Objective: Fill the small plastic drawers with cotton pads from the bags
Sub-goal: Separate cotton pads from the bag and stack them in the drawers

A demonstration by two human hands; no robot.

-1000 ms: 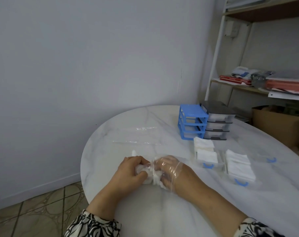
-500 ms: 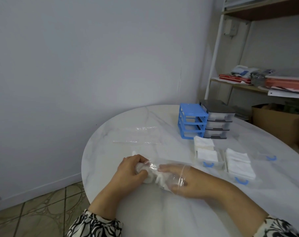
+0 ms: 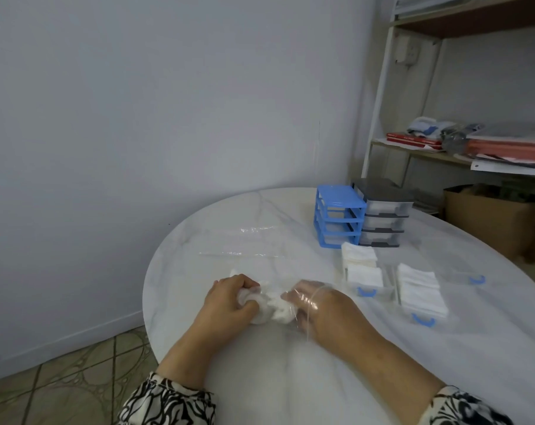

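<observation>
Extraction of white cotton pads (image 3: 275, 311) from a clear, crumpled plastic bag (image 3: 294, 299), seen at the near edge of a round white marble-patterned table (image 3: 260, 378). The left hand (image 3: 229, 302) has its fingers curled round the closed end of the bag, bunching film and pads together; the right hand (image 3: 324, 308) sits inside the bag's mouth, the film draped over its knuckles, with fingertips that appear to close on the wad, though the film blurs them. To do this step well, the left hand should anchor the bag while the right draws the pads out as one stack, since loose pads are soft and likely to scatter or fold. The pads read as thin, white and compressible, here crushed into an irregular lump between the two hands. Two clear pulled-out drawers with blue handles, one nearer the centre (image 3: 367, 280) and one to its right (image 3: 419, 292), lie just right of the hands and already hold neat pads; a third such drawer (image 3: 465, 271) lies beyond, contents unclear. A blue plastic drawer frame (image 3: 336, 216) and a grey one (image 3: 382, 213) stand side by side behind them. A second, flat clear bag (image 3: 244, 243) lies well beyond the hands.
</observation>
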